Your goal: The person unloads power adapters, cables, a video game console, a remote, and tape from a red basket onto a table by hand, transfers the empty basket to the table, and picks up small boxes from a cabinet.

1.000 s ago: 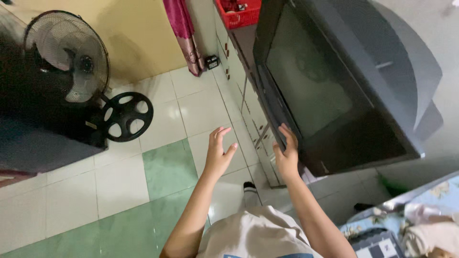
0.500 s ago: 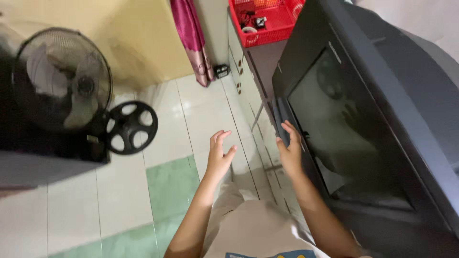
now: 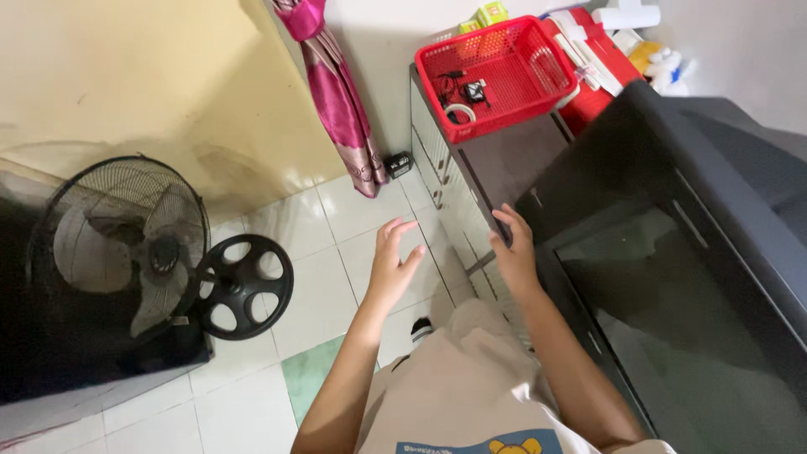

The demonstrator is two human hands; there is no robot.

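The right hand (image 3: 514, 252) lies with open fingers against the front left corner of the big dark television (image 3: 672, 277), which stands on a low cabinet (image 3: 450, 181); the lower and right parts of the television are cut off by the picture edge. The left hand (image 3: 393, 262) hangs open and empty above the white floor tiles (image 3: 328, 261), touching nothing. Small things inside the red basket (image 3: 496, 76) behind the television are hard to make out, and the black fan (image 3: 134, 252) at the left is partly in shadow.
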